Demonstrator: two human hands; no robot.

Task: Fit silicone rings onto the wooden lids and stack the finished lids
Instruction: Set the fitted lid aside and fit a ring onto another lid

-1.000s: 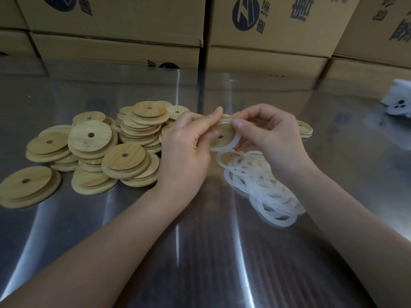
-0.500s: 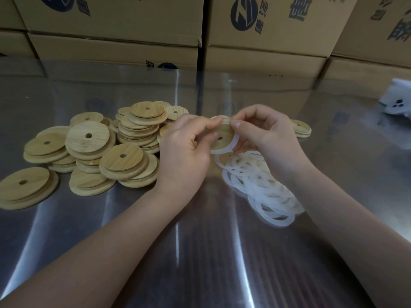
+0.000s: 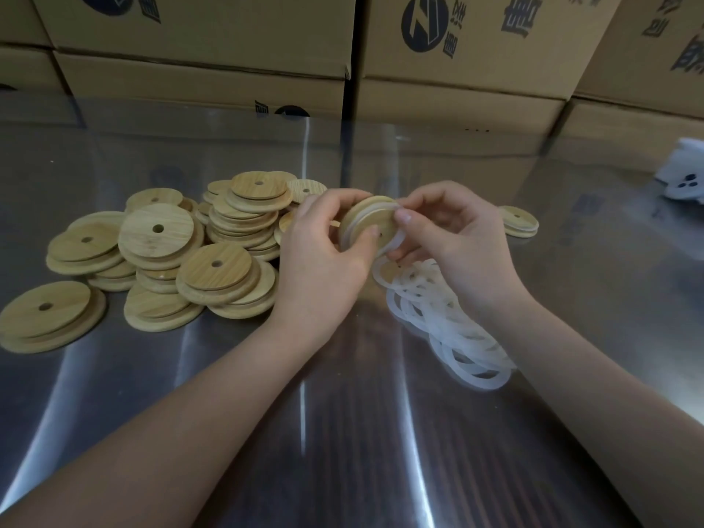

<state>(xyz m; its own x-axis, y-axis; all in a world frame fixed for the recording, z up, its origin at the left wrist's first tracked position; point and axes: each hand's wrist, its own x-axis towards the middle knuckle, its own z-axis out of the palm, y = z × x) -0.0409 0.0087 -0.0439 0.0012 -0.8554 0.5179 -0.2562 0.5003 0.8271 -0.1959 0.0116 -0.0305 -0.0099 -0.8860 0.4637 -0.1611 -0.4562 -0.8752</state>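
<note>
Currently wooden lid (image 3: pixel 366 219) pinched between left hand (image 3: pixel 324 261) and right hand (image 3: pixel 461 242); silicone ring (image 3: pixel 398 238) partly seated.

Premises: a packing or assembly workshop. Evidence: printed cardboard cartons (image 3: pixel 205 36) stacked along a stainless steel worktable (image 3: pixel 343 432), with wooden lids (image 3: pixel 152 245) and silicone rings (image 3: pixel 449 329) heaped in bulk upon it.

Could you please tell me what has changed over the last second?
The left hand and right hand have tilted the lid so its edge shows, and the silicone ring hugs more of it. Both still grip it; lid piles and ring heap are unmoved.
</note>
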